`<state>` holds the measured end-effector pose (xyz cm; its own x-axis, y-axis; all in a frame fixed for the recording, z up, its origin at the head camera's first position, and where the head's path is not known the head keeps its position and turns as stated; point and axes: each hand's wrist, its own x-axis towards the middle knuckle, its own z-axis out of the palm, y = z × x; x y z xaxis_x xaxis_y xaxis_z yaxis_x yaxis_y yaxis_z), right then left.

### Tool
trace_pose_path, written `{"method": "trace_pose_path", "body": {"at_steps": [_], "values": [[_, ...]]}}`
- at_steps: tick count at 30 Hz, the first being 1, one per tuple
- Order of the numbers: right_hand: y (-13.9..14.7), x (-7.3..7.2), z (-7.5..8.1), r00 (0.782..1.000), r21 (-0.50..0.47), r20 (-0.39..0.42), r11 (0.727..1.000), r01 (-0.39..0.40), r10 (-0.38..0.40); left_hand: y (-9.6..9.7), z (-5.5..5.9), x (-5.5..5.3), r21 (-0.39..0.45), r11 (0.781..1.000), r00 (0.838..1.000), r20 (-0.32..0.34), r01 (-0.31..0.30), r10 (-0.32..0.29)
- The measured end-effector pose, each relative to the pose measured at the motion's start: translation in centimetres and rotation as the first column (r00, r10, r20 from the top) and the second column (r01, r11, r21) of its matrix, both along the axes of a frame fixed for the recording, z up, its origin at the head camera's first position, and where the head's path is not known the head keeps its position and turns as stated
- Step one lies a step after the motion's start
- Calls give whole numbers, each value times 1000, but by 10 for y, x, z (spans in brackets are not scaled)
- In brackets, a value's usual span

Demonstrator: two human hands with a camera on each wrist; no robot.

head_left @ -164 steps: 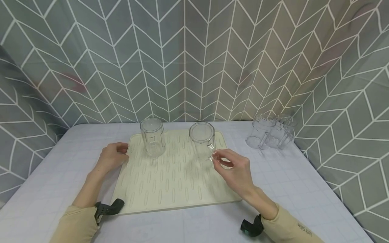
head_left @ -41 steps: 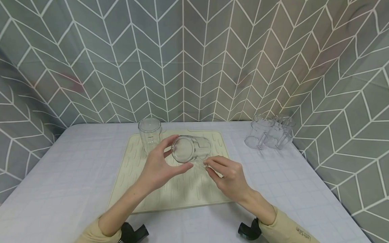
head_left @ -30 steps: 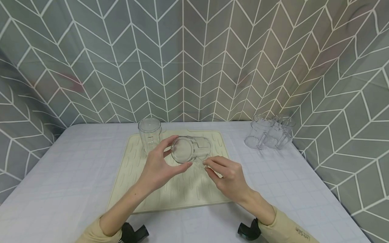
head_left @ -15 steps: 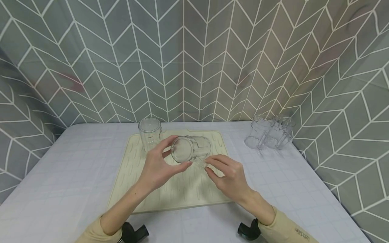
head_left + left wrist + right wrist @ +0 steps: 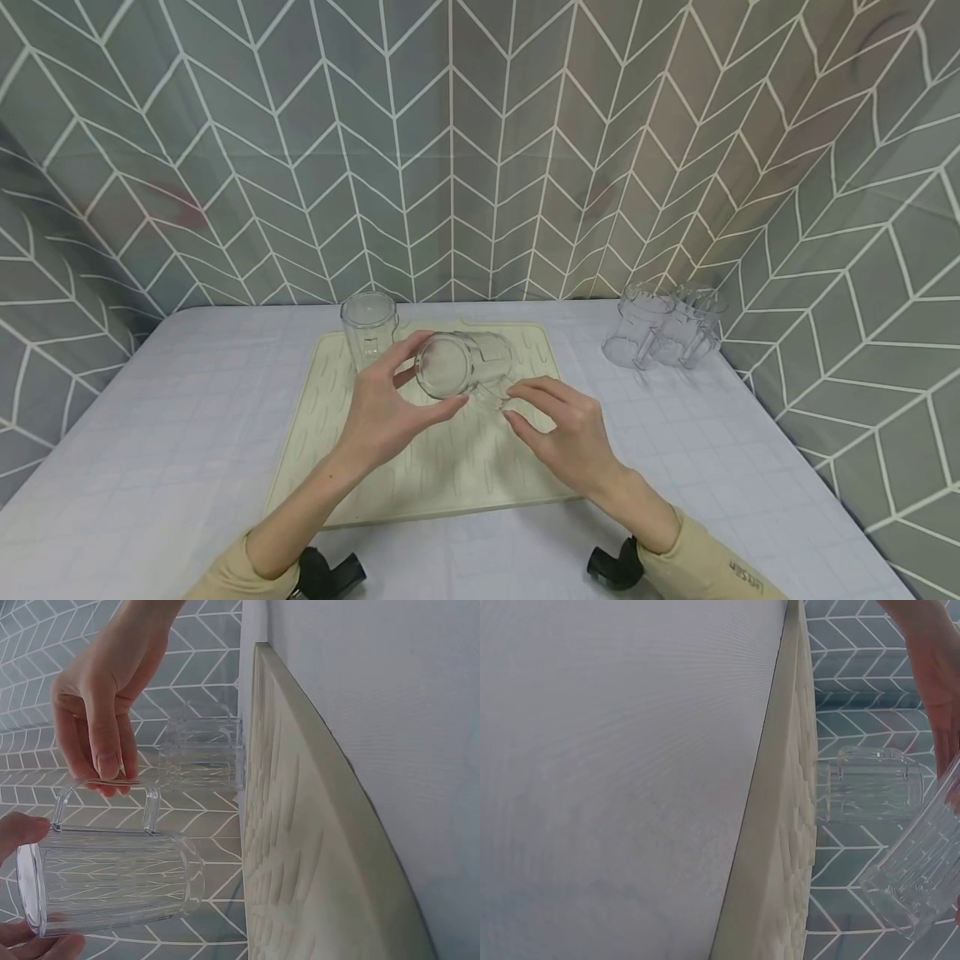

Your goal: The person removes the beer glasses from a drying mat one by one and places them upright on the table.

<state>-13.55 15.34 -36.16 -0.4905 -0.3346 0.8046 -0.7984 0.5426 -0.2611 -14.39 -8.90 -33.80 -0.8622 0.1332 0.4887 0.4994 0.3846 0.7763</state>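
Partly behind the left hand, another mug on the mat

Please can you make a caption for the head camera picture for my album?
Left grip and right grip hold a tilted clear mug above a cream mat.

Left hand in wide grip; right hand in pinch; both raised.

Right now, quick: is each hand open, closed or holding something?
Left hand: holding one end of the clear, cylindrical, glass-like mug, thumb and fingers around it.
Right hand: pinching that mug's handle.
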Motion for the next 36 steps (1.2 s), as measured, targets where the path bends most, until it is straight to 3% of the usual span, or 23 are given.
{"method": "trace_pose_path", "body": {"at_steps": [10,36], "values": [[3,0,3,1000,-44,13,999,19,-18,-2,0,-1,22,999,999,-28,-29,30],[4,0,5,986,-102,143,990,101,-86,-2,-2,-4,54,996,993,-87,-70,75]]}}
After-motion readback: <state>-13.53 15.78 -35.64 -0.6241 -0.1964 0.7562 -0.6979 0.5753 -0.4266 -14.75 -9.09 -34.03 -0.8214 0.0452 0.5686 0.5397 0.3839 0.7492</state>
